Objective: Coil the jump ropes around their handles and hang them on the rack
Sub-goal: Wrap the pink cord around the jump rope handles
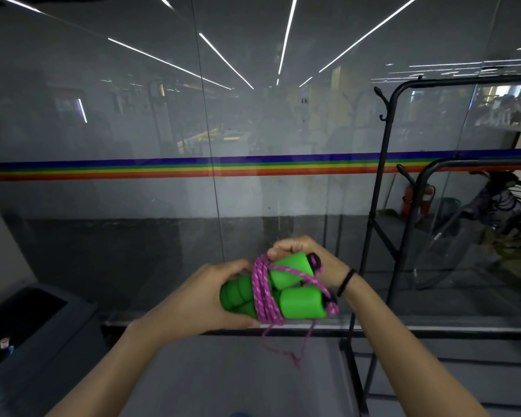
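Green foam jump-rope handles (283,291) lie side by side, long axes running left to right, their black-capped ends pointing right, bound by coils of purple braided rope (263,291) with a loose loop dangling below. Left hand (206,296) grips their left ends; right hand (301,251) clasps the upper handle. Black metal rack (384,176) stands right.

Grey floor (253,371) — the black rack (376,224) stands on it, by the glass wall (133,130).

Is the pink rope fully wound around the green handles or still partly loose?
Partly loose: the pink rope wraps the green handles, but a tail dangles below.
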Tool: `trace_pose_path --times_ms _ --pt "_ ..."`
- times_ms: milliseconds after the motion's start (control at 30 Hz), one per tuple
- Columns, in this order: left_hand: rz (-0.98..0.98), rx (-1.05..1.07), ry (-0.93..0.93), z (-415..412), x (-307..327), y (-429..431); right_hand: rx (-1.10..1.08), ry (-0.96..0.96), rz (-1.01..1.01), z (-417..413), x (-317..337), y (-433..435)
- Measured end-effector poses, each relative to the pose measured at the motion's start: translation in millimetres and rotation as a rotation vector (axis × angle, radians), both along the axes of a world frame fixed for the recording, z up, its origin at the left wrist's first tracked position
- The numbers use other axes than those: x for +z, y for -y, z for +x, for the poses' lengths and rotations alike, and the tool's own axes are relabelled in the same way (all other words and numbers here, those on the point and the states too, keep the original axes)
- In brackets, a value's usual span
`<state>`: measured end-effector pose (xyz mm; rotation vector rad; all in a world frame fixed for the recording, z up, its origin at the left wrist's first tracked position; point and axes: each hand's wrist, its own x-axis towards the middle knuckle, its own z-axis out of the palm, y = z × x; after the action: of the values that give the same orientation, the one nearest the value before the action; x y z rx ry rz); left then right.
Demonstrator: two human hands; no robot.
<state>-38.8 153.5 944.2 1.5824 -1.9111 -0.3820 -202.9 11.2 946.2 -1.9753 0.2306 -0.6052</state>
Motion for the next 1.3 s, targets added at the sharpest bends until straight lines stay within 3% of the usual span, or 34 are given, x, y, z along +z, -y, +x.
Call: trace_pose_path --times_ms 67,167,300,467,600,833,967,1100,1200,1300 --pt "-0.021 0.041 -0.191 -1.5 -0.5 1.8 -0.055 0.037 0.173 1.0 -8.5 -5.1" --pt "-0.050 0.143 -0.420 2.5 -1.2 8.6 -0.090 -0.057 0.099 14.1 -26.8 -15.0" --pt "-0.063 0.274 -0.498 10.8 -4.2 16.1 -0.145 -0.195 0.092 23.8 -37.3 -22.5" --pt "-0.148 0.494 -0.411 22.8 -8.1 20.7 -0.174 -0.289 -0.183 15.7 -30.2 -28.9" --pt "-0.158 0.524 -0.251 34.6 -9.5 19.7 -0.179 -0.355 -0.387 8.3 -21.9 -32.1" --pt "-0.122 0.608 -0.043 42.5 -11.1 17.6 -0.142 -0.376 -0.337 -11.5 0.1 -44.1" --pt "-0.007 0.534 0.166 39.6 -11.4 12.6 -0.215 -0.332 -0.557 -15.7 19.1 -45.1" --pt "0.130 0.287 0.336 30.4 -8.5 6.1 -0.158 -0.269 -0.617 -12.3 34.9 -33.1" --pt "0.213 0.063 0.311 19.3 -3.0 1.1 -0.056 -0.221 -0.548 -4.6 42.6 -23.2" --pt "0.220 -0.070 0.136 9.0 2.9 -4.7 0.036 -0.168 -0.375 4.2 45.2 -16.6"
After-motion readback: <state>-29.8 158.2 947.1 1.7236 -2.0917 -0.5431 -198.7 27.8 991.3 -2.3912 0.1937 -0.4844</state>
